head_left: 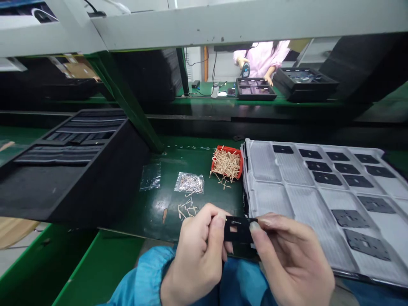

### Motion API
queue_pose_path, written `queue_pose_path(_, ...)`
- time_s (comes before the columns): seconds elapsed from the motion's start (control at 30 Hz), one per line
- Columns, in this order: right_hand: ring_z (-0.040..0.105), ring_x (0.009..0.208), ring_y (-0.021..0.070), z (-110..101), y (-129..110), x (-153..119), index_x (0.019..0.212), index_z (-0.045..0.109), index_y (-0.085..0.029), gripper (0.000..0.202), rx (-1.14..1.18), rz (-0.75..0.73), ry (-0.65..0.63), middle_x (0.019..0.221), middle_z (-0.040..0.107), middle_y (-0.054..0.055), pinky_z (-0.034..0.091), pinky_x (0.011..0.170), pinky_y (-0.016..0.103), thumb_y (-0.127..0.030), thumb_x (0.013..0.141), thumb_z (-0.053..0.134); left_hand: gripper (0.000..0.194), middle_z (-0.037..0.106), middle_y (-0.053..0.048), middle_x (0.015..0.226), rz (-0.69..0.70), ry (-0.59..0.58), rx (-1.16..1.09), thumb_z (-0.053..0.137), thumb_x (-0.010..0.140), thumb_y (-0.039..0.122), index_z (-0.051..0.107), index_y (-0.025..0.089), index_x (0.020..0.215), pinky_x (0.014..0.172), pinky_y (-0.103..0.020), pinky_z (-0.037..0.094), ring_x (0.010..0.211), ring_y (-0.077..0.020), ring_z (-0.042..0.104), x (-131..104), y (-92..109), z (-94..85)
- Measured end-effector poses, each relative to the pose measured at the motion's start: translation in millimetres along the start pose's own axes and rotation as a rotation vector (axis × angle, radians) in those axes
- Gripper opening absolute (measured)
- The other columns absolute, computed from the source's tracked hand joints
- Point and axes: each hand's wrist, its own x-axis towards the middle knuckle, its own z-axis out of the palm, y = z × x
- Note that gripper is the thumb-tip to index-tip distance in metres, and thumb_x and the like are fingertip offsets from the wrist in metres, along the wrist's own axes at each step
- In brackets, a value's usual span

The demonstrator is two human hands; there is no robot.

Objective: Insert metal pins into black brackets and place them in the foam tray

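Observation:
Between my two hands is a thin black plate (242,230) with a small square opening. My left hand (200,250) pinches its left end between thumb and curled fingers. At the other end, my right hand (287,255) grips the plate with thumb and forefinger. Beyond my left hand, several small beige strip-like pieces (188,209) lie loose on the green bench (168,153). A clear bag (189,182) of similar pieces sits behind them. To its right, a red bin (241,161) is heaped with more beige pieces (225,162).
A pale compartment tray (264,197) at right holds several black plates (350,218). Black foam trays (79,131) are stacked at left, beside a green post (127,102). A flat clear bag (150,177) lies near them. Across the bench, a person in pink (261,57) holds a scanner (245,70).

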Motion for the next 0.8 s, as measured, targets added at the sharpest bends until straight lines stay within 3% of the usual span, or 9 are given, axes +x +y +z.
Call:
queue_pose_path(0.13, 0.075, 0.082, 0.0116, 6, -4, 2, 0.103, 0.068, -0.019, 0.032, 0.062, -0.144, 0.084, 0.09, 0.074, 0.0, 0.063, 0.081, 0.019, 0.004, 0.081, 0.071, 0.038, 0.062, 0.003, 0.054, -0.073, -0.027, -0.226, 0.04, 0.11, 0.05, 0.058, 0.02, 0.097, 0.043, -0.017, 0.045, 0.04, -0.0099, 0.058, -4, -3, 6.0)
queue_pose_path(0.23, 0.072, 0.075, 0.0122, 7, -4, 1, 0.1, 0.067, -0.016, 0.034, 0.039, -0.299, 0.098, 0.085, 0.071, 0.0, 0.062, 0.07, 0.024, 0.011, 0.079, 0.068, 0.036, 0.06, 0.005, 0.05, -0.16, -0.091, -0.377, 0.05, 0.105, 0.056, 0.056, 0.02, 0.111, 0.036, -0.016, 0.041, 0.035, -0.0107, 0.055, -5, -4, 11.0)
queue_pose_path(0.33, 0.069, 0.076, 0.0142, 4, -3, -3, 0.098, 0.066, -0.014, 0.032, -0.032, -0.421, 0.003, 0.087, 0.071, 0.006, 0.06, 0.062, 0.027, 0.013, 0.082, 0.061, 0.03, 0.054, 0.008, 0.051, -0.098, 0.012, -0.301, 0.071, 0.095, 0.047, 0.059, 0.02, 0.093, 0.036, -0.014, 0.037, 0.036, -0.0068, 0.049, -1, -3, 15.9)
queue_pose_path(0.43, 0.071, 0.083, 0.0174, 0, -3, -6, 0.104, 0.069, -0.01, 0.031, -0.183, -0.54, -0.024, 0.089, 0.074, 0.01, 0.062, 0.067, 0.029, 0.012, 0.084, 0.063, 0.031, 0.053, 0.008, 0.057, 0.012, 0.11, -0.182, 0.079, 0.09, 0.04, 0.058, 0.019, 0.08, 0.035, -0.015, 0.034, 0.037, -0.0042, 0.045, 3, 1, 17.0)
queue_pose_path(0.57, 0.072, 0.083, 0.0177, -6, -4, -5, 0.113, 0.071, -0.005, 0.033, -0.271, -0.592, -0.023, 0.089, 0.076, 0.011, 0.062, 0.07, 0.029, 0.011, 0.084, 0.067, 0.019, 0.061, 0.005, 0.066, 0.227, 0.031, 0.056, 0.055, 0.106, 0.031, 0.062, 0.02, 0.092, 0.037, -0.016, 0.033, 0.037, -0.0024, 0.044, -2, 4, 9.2)
queue_pose_path(0.73, 0.072, 0.084, 0.0154, -8, -10, -2, 0.102, 0.069, -0.012, 0.026, -0.176, -0.491, -0.054, 0.091, 0.075, 0.007, 0.06, 0.072, 0.027, 0.008, 0.088, 0.062, 0.021, 0.074, -0.002, 0.077, 0.676, 0.049, 0.336, 0.043, 0.111, 0.022, 0.063, 0.017, 0.106, 0.061, -0.02, 0.055, 0.065, -0.012, 0.072, -8, 4, -0.4)
queue_pose_path(0.8, 0.07, 0.084, 0.0143, -4, -12, -2, 0.091, 0.065, -0.016, 0.022, -0.134, -0.428, -0.021, 0.09, 0.072, 0.006, 0.059, 0.072, 0.027, 0.004, 0.091, 0.057, 0.02, 0.077, -0.003, 0.079, 0.833, 0.076, 0.431, 0.045, 0.11, 0.017, 0.065, 0.015, 0.105, 0.068, -0.023, 0.059, 0.072, -0.015, 0.076, -8, 5, -2.6)
